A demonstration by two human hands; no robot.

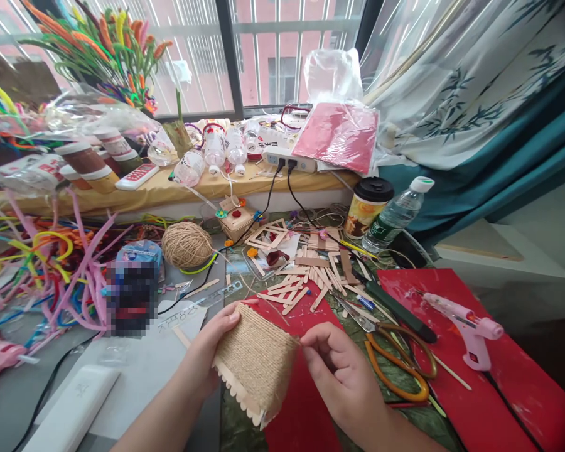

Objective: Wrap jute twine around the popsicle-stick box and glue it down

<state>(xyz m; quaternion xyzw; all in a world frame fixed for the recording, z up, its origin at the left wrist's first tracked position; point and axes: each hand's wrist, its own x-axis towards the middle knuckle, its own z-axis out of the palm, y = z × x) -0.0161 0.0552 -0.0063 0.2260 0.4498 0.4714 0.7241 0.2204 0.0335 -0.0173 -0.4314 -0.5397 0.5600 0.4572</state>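
Observation:
My left hand point(211, 348) grips a small craft-stick box point(258, 351) by its left side. Rows of jute twine cover its walls, and rounded stick ends show along the lower edge. At the box's upper right corner, my right hand point(336, 370) is closed in a pinch on the twine point(297, 342). A thin strand runs from there behind the box toward the ball of twine point(187, 245). Beneath the box lies a red sheet point(306, 402).
Loose craft sticks point(320, 276) lie beyond my hands. To the right are orange-handled scissors point(398, 370), a pink glue gun point(468, 326), a water bottle point(398, 213) and a lidded cup point(367, 207). Pipe cleaners point(66, 257) crowd the left. A power strip point(289, 160) sits on the sill.

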